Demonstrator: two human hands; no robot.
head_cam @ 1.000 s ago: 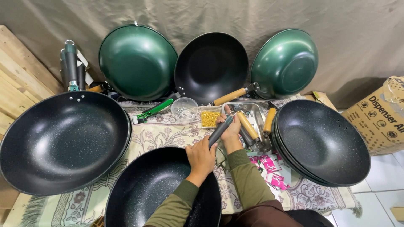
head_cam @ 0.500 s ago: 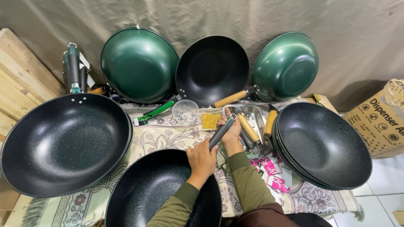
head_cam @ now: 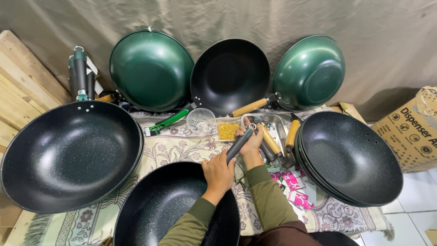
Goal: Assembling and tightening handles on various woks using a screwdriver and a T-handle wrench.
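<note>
A black speckled wok [head_cam: 168,214] lies on the patterned cloth in front of me. My left hand [head_cam: 218,173] grips its far rim where a dark handle [head_cam: 240,143] joins it. My right hand [head_cam: 251,142] is closed on the outer end of that handle, close to a small metal ring at its tip. Just beyond my hands a metal tray [head_cam: 278,124] holds wooden handles [head_cam: 271,140] and dark handles.
A big black wok [head_cam: 68,155] sits at left, a stack of black woks [head_cam: 348,157] at right. Two green woks [head_cam: 152,68] [head_cam: 309,70] and a black one [head_cam: 230,75] lean on the backdrop. A clear screw cup [head_cam: 200,120], yellow parts [head_cam: 228,131], pink packets [head_cam: 291,182], a cardboard box [head_cam: 414,127].
Both hands stay on the handle and the wok; the view has only shifted slightly downward.
</note>
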